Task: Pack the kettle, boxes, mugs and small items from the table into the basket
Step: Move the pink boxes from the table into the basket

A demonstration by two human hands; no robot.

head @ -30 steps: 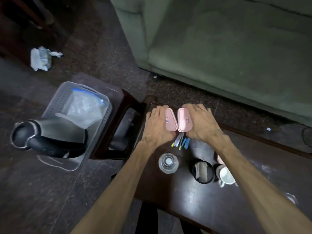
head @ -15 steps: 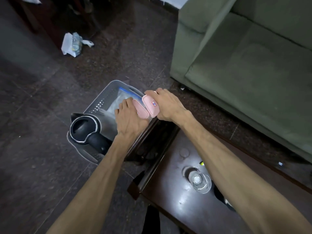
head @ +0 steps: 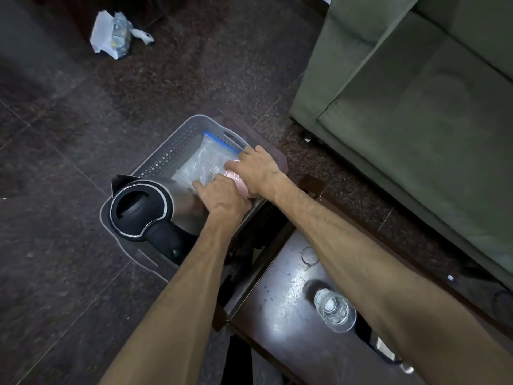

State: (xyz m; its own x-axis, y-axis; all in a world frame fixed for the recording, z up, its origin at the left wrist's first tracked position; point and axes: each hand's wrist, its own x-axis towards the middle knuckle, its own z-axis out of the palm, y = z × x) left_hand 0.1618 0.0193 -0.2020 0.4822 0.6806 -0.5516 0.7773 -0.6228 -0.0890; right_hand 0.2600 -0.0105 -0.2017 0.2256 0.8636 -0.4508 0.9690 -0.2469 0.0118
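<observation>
The grey plastic basket [head: 169, 154] stands on a dark stool left of the table. Inside it are the steel kettle with a black lid [head: 138, 209] and a clear zip bag [head: 204, 162]. Both of my hands reach into the basket's right side, over the bag. My right hand [head: 258, 168] presses a pink case [head: 238, 182] down by the basket's wall. My left hand [head: 222, 195] is curled right beside it, next to the kettle; the second pink case it carried is hidden under it. A clear glass [head: 334, 308] and part of a black mug [head: 373, 341] stand on the dark table [head: 286, 295].
A green sofa [head: 416, 120] fills the right side, close behind the table. A crumpled white bag [head: 113, 34] lies on the dark tiled floor at the far left. The stool's edge [head: 279, 159] shows just beyond the basket.
Both hands lifted the two pink cases off the table, carried them left over the basket, and have now lowered them inside it beside the kettle.
</observation>
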